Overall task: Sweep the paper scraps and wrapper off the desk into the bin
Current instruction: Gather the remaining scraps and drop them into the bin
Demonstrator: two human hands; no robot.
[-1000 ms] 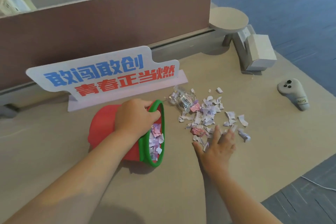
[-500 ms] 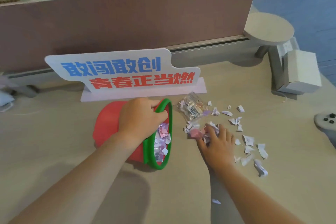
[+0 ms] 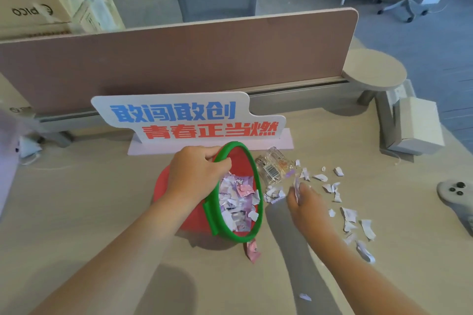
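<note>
Bin on its side, scraps partly in
Left hand clamps the bin's green rim, mouth facing right. Right hand is just right of the mouth among loose scraps, too blurry to tell if it's pinching any. Wrapper lies right beside the rim.
</note>
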